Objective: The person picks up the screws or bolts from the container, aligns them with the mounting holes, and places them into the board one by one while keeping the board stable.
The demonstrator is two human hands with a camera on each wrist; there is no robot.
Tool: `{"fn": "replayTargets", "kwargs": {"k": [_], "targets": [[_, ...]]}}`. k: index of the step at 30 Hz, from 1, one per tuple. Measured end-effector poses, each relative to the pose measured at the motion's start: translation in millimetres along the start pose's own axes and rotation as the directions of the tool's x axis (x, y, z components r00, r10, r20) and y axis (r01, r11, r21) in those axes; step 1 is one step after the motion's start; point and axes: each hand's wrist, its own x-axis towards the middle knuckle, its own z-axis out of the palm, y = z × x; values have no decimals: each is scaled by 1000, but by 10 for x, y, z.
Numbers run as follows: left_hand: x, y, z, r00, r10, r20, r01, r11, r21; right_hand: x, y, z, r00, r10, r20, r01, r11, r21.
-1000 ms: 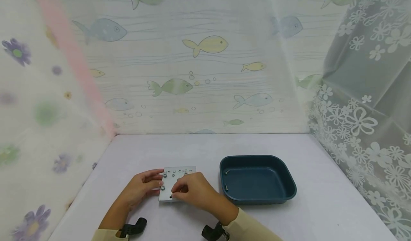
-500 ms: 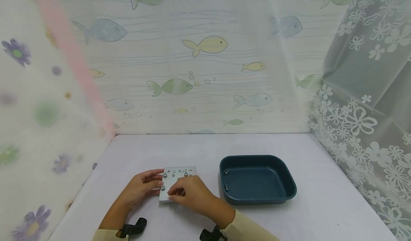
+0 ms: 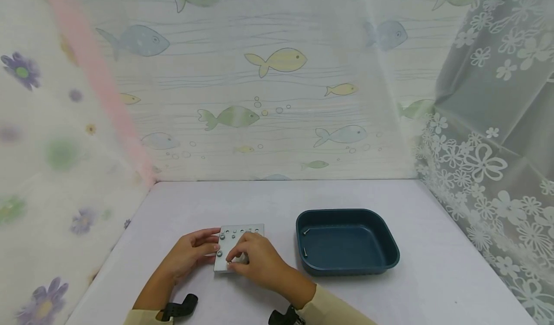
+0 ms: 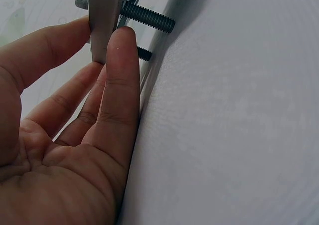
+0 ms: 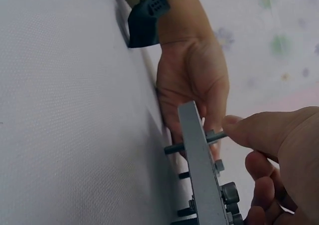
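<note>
The white worktop (image 3: 242,200) carries a blue tray (image 3: 346,248) at the plate's (image 3: 227,246) three o'clock. The right hand (image 3: 259,261) pinches a screw (image 5: 220,136) at the plate's seven o'clock corner; the left hand (image 3: 195,247) grips its nine o'clock edge. Bolts (image 3: 222,237) stud the plate, shanks poking out beneath. Two loose screws (image 3: 305,253) lie at the tray's nine o'clock side.

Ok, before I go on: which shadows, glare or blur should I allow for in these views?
Head: bright, even light; soft shadow below the right hand, no strong glare. Left wrist: darker; bolt threads look crisp against a greyish table. Right wrist: dim; shadow darkens the table beside the plate, and the flowered cloth behind looks soft.
</note>
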Motion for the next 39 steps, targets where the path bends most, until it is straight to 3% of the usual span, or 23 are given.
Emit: {"fn": "replayTargets", "kwargs": {"k": [14, 27, 32, 39], "targets": [[7, 16, -8, 1000, 5, -3, -5, 1000, 5, 6, 40, 68, 999, 36, -9, -36, 997, -72], [6, 8, -10, 1000, -9, -16, 9, 1000, -2, 11, 35, 73, 999, 52, 10, -51, 996, -68], [-7, 3, -5, 1000, -13, -12, 13, 1000, -10, 5, 18, -26, 999, 46, 25, -46, 999, -3], [9, 1, 7, 1000, -11, -16, 11, 1000, -6, 0, 1, -323, 999, 26, 29, -27, 999, 33]]}}
